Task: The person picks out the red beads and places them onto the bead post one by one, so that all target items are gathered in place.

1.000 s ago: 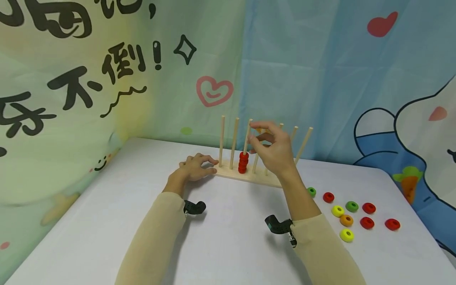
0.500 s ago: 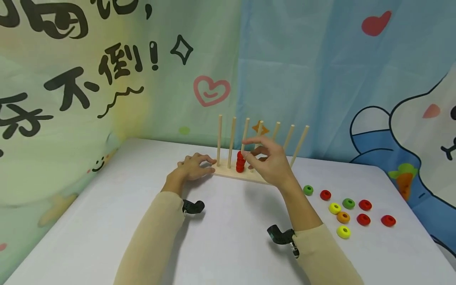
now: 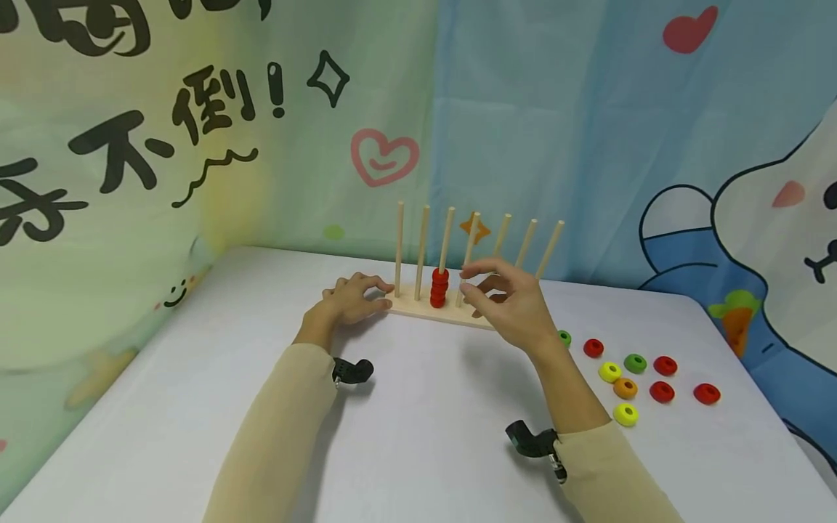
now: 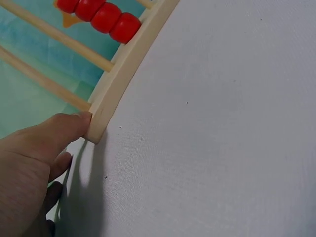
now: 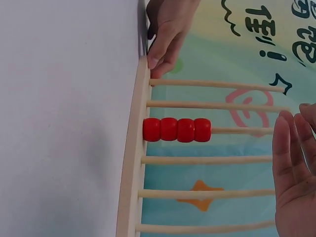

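A wooden bead rack (image 3: 425, 311) has a flat base and several upright pegs. Several red beads (image 3: 439, 288) are stacked at the bottom of its third peg from the left. My left hand (image 3: 353, 299) grips the left end of the base; in the left wrist view its thumb (image 4: 74, 124) lies against the end of the wood. My right hand (image 3: 510, 298) is raised in front of the pegs right of the red stack, fingers bent loosely with nothing between them. In the right wrist view those fingers (image 5: 284, 163) are apart from the beads (image 5: 177, 130).
Loose beads lie on the white table to the right: green (image 3: 635, 364), yellow (image 3: 625, 415), orange (image 3: 625, 388) and several red ones (image 3: 707, 394). A printed cloth backdrop (image 3: 523, 131) hangs behind the rack. Small black devices (image 3: 532, 440) sit at both wrists.
My right hand has come down along the third peg to the red stack, then drawn away to the right. The top red bead sits on the stack; my left hand stays at the base end.
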The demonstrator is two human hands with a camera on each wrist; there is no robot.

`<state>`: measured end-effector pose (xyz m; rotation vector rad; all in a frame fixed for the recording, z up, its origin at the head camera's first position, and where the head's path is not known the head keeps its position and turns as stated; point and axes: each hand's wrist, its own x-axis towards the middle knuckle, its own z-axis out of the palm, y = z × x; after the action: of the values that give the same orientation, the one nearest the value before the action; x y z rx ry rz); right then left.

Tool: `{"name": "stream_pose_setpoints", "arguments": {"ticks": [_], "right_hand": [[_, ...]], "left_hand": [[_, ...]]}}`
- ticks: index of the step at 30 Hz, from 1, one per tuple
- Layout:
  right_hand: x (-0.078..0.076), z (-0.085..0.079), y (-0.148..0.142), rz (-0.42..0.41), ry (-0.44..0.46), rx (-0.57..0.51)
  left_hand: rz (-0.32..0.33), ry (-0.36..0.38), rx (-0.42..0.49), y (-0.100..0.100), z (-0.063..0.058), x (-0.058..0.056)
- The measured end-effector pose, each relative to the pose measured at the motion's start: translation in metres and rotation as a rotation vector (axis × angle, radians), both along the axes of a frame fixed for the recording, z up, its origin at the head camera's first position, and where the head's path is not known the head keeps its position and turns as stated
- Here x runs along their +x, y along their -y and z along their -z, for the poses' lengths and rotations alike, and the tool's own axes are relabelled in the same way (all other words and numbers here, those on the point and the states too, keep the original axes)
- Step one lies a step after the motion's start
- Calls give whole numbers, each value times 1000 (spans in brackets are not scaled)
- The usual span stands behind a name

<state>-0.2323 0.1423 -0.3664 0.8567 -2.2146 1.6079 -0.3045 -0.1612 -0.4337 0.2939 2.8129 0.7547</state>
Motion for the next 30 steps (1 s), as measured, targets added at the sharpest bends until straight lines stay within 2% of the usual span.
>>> {"name": "stream_pose_setpoints", "arguments": {"ticks": [5,13,19,30], "right_hand": [[4,-3,-10,-7,-16,15],[9,-3,-32,51,7,102],[11,0,-45,84,38,174],[14,5,-63,99,13,224]], "left_hand": [[0,1,-6,-1,-1,-2],[30,6,15,-6,3,-3],[7,16,5,-4,2,-2],[6,20,-2,0,-2,-1]]}}
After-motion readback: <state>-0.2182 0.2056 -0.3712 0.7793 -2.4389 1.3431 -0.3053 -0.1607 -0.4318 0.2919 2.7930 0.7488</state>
